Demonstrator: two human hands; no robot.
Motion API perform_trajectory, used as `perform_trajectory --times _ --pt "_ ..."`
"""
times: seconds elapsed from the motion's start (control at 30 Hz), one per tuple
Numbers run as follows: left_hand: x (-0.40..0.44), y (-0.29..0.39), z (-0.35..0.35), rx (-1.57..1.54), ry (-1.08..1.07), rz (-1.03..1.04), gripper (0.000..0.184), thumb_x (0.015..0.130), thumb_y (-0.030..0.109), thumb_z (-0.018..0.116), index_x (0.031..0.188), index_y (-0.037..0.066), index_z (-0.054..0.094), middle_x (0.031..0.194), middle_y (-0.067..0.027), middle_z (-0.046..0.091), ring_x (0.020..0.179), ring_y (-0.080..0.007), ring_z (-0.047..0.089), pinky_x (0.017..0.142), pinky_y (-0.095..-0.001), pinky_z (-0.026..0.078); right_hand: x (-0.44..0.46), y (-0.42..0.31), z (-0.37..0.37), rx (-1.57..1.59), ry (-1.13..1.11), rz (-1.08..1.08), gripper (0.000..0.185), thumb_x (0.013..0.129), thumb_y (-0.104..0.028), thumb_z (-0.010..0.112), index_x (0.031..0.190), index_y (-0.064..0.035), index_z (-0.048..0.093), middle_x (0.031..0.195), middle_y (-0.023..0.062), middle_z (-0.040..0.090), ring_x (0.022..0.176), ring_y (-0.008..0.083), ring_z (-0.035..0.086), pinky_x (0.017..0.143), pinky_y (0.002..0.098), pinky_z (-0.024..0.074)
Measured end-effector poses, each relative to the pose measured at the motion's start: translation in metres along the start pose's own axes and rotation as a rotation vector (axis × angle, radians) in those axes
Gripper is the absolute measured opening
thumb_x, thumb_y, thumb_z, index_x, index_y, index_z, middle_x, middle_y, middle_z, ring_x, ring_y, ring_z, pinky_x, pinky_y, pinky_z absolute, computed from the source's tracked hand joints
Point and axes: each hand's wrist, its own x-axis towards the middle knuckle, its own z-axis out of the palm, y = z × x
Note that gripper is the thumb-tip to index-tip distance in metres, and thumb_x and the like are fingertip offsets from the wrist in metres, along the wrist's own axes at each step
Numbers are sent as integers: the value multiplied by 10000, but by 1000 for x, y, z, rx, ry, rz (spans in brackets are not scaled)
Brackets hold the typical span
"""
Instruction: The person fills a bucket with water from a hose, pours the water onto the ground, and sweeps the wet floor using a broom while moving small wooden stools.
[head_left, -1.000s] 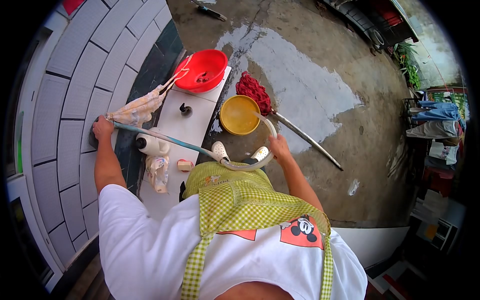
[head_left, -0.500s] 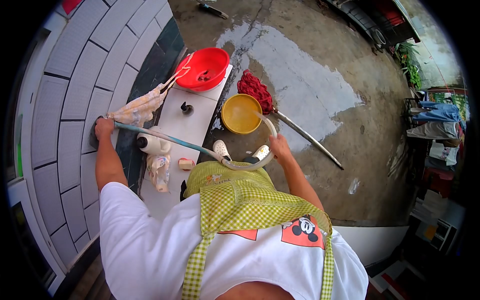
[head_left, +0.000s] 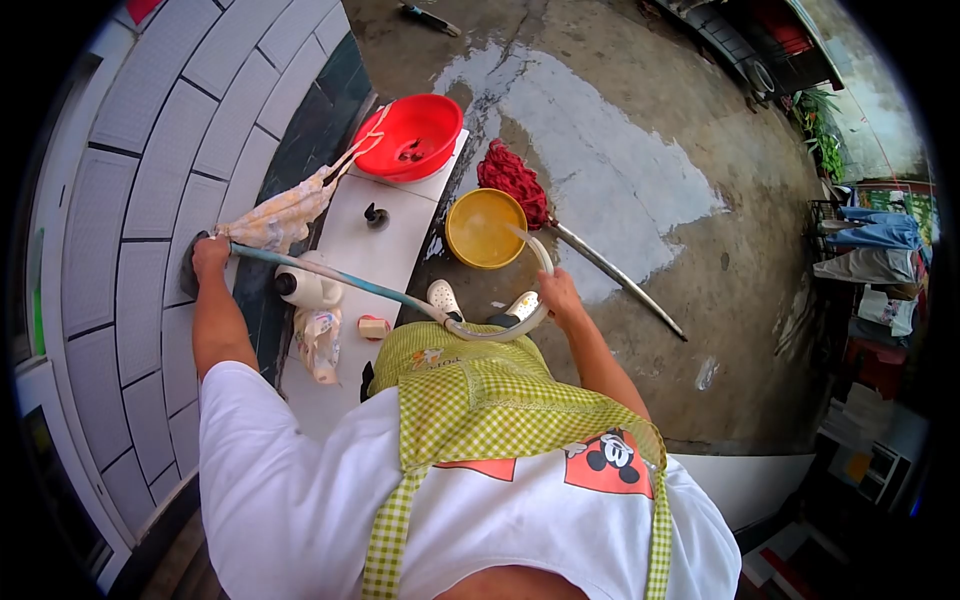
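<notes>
My right hand (head_left: 560, 292) is closed around a clear hose (head_left: 545, 256) near its free end, which points into a yellow basin (head_left: 470, 247). Water streams from that end, and the basin holds some water. The hose turns blue-green (head_left: 330, 273) and runs across my knees to the wall. There my left hand (head_left: 211, 256) is closed at the hose's far end; what the fingers grip is hidden. A pale patterned cloth with long straps (head_left: 275, 218) hangs beside this hand. Against the basin rests the red head of a mop (head_left: 512, 180), its handle lying on the ground.
A red basin (head_left: 412, 138) with small dark things inside stands on a white tiled ledge (head_left: 355, 215). Along the ledge are a dark pump bottle (head_left: 376, 217), a white jug (head_left: 318, 291), a plastic bag (head_left: 318, 345) and a soap-like block (head_left: 373, 327). Wet concrete (head_left: 600, 150) lies beyond.
The view has shifted very slightly. Both hands keep their places, and water still runs from the hose into the yellow basin.
</notes>
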Motion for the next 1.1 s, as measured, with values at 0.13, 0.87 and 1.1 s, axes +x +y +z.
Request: perform_trajectory --times 0.13,0.87,1.1 --pt "2 -3 2 -102 -24 -28 449 702 407 561 895 8 629 848 -145 635 813 -251 618 739 -319 464 -5 -6 -1 23 -5 3 373 782 -271 452 962 48 517 727 168 576 644 259 589 587 374 449" --pt "20 -13 25 -157 30 -194 540 605 415 664 1000 51 604 1045 -146 588 978 -284 562 828 -359 443 4 -2 -2 24 -15 -1 368 768 -270 455 917 61 517 731 180 575 682 283 587 619 381 443" --pt "11 -8 18 -157 23 -198 539 613 423 670 1002 56 603 1054 -146 584 982 -286 559 824 -364 443 15 7 0 -9 -1 -30 377 770 -270 457 926 66 522 755 200 584 730 301 594 659 395 439"
